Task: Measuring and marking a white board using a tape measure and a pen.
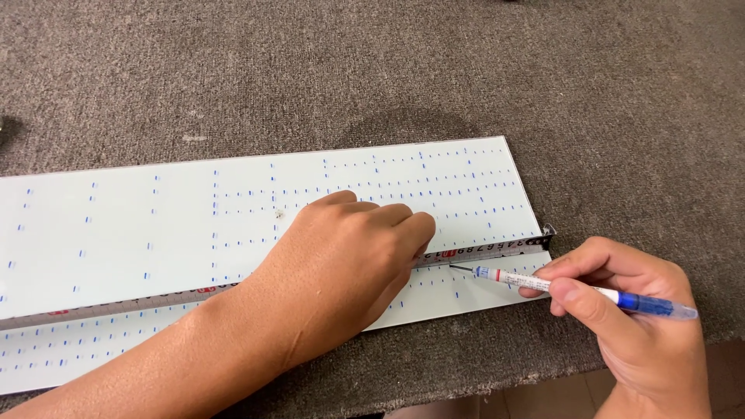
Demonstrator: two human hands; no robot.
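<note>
A long pale glass-like panel covered in small blue pen marks lies on the grey carpeted surface. A metal tape measure blade runs along the panel, its end hook caught on the panel's right edge. My left hand presses down on the tape near the middle of the panel, fingers curled. My right hand holds a blue and white pen, whose tip touches the panel just below the tape, to the right of my left hand.
Grey carpet-like cloth covers the table around the panel. The table's front edge runs along the bottom right, with tiled floor beyond it. A dark object shows at the far left edge.
</note>
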